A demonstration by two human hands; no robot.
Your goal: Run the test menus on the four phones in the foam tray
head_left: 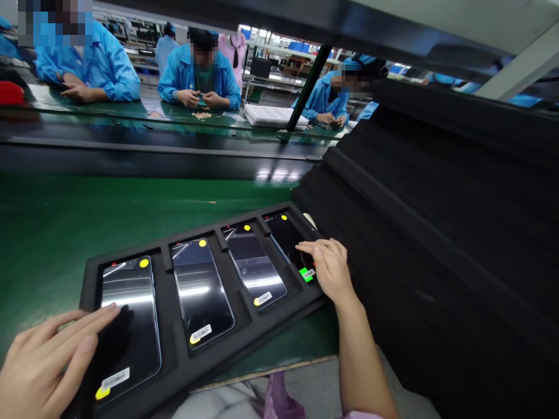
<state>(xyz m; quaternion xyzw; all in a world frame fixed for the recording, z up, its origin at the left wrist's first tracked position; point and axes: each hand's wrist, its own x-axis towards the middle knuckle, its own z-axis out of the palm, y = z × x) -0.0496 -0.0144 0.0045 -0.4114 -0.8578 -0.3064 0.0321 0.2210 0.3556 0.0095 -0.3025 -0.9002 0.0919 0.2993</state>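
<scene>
Left hand [55,355] and right hand [331,267] are lying loosely open, empty, over outer phones [137,334]; best touching only lightly.

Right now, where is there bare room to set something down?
The widest free patch is the green tabletop between the black rectangular tray and the long dark ledge; a smaller one borders the tray's near edge. Crowded: the tray, holding four glossy black phones, and rightward, the tall ridged black stack.
</scene>
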